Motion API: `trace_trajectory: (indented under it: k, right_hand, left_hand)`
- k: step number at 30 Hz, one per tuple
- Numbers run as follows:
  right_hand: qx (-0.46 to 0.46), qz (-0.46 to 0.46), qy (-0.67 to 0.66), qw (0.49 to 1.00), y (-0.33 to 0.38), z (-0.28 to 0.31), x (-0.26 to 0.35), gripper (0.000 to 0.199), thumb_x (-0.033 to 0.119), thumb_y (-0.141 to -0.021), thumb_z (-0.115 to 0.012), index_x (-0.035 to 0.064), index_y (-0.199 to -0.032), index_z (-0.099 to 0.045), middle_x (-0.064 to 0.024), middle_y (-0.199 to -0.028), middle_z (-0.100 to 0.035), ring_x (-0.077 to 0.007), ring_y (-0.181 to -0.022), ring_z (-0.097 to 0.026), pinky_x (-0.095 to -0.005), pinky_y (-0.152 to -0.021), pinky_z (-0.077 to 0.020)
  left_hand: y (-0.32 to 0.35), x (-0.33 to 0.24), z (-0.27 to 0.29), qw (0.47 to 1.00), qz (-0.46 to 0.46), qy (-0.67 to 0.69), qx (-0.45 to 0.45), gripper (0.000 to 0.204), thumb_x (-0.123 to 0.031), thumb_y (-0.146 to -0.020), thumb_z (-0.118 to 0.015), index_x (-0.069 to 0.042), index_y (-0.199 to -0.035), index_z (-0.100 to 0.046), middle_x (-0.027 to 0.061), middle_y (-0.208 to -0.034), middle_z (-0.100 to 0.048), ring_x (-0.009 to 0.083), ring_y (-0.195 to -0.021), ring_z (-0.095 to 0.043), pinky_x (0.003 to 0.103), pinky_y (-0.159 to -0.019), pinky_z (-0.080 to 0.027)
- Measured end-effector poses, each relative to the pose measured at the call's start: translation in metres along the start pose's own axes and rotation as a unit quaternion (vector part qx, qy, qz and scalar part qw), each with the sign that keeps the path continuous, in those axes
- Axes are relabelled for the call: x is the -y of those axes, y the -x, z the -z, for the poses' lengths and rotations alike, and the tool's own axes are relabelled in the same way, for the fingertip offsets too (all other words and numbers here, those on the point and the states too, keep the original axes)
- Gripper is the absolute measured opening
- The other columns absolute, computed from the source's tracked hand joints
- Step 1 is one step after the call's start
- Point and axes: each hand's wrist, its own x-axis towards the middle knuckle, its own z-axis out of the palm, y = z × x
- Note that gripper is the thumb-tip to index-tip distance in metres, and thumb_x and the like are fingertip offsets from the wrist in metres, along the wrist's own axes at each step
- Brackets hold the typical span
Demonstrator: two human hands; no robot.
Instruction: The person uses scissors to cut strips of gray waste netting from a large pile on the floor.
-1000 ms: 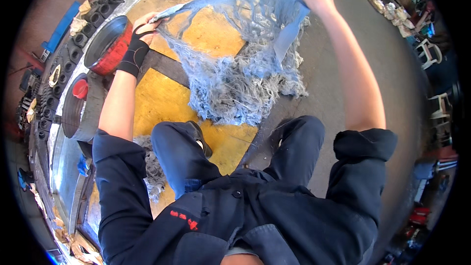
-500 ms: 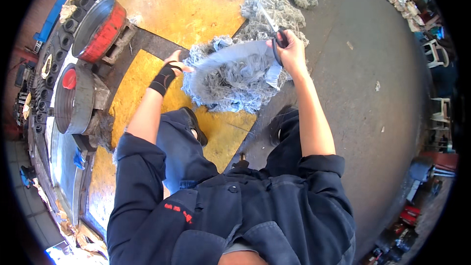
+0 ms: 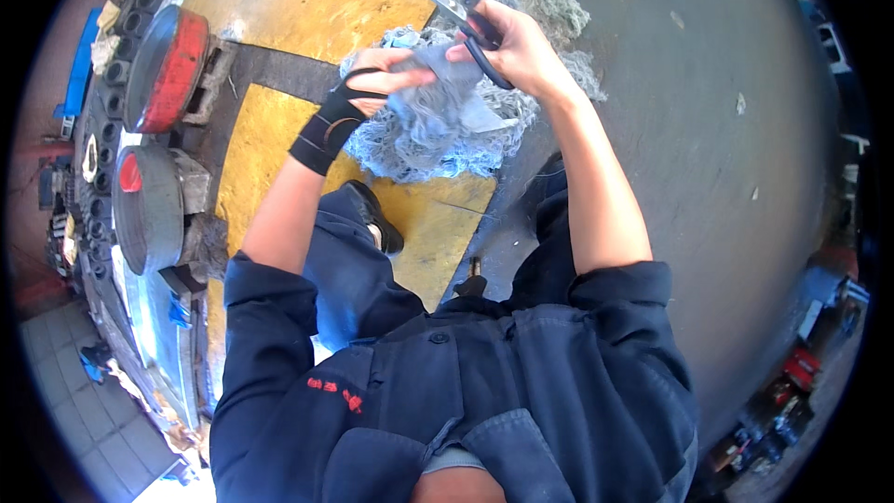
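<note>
Head view: the left hand (image 3: pixel 377 84), in a black wrist wrap, pinches a bunched pale blue-grey frayed cloth (image 3: pixel 433 126) held above the yellow-painted floor (image 3: pixel 298 0). The right hand (image 3: pixel 517 51) grips black-handled steel scissors (image 3: pixel 456 17), blades pointing up-left. Bare grey concrete (image 3: pixel 726 177) lies open rightward; round metal drums (image 3: pixel 154 205) line the left edge.

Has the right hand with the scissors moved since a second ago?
Yes. The right hand has come in from full stretch to the left hand, over the yellow floor patch's edge.
</note>
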Motion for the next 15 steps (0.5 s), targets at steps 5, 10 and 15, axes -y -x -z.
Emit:
trace_trajectory:
  k: [5,10,15]
  right_hand:
    - [-0.06,0.059,0.057,0.995,0.002,-0.011,-0.001,0.057,0.03,-0.062,-0.082,0.0007,-0.105,-0.058,-0.0153,-0.095,-0.066,-0.0286,-0.092,-0.064,-0.0344,-0.078,-0.0497]
    - [-0.092,0.018,0.146,0.985,0.008,-0.011,0.003,0.048,0.029,-0.067,-0.076,0.0083,-0.106,-0.06,-0.0113,-0.096,-0.066,-0.0281,-0.094,-0.062,-0.0377,-0.08,-0.0485]
    - [-0.113,0.01,0.21,0.971,0.011,0.003,-0.005,0.037,0.024,-0.07,-0.072,0.0106,-0.102,-0.061,-0.0099,-0.092,-0.066,-0.0285,-0.091,-0.062,-0.0385,-0.077,-0.0488]
  left_hand:
    - [-0.005,-0.041,0.026,0.701,-0.542,-0.46,-0.064,0.019,-0.014,-0.088,-0.059,0.001,-0.099,-0.064,0.0049,-0.082,-0.063,0.0101,-0.08,-0.056,0.025,-0.072,-0.044]
    - [0.033,-0.074,0.013,0.946,-0.155,-0.248,-0.138,0.019,-0.012,-0.09,-0.056,0.001,-0.102,-0.063,0.0051,-0.088,-0.065,0.01,-0.08,-0.057,0.023,-0.073,-0.045]
    - [0.06,-0.1,0.045,0.926,-0.121,-0.294,-0.203,0.021,-0.015,-0.092,-0.054,0.002,-0.101,-0.063,0.0012,-0.085,-0.063,0.0078,-0.079,-0.056,0.021,-0.073,-0.044]
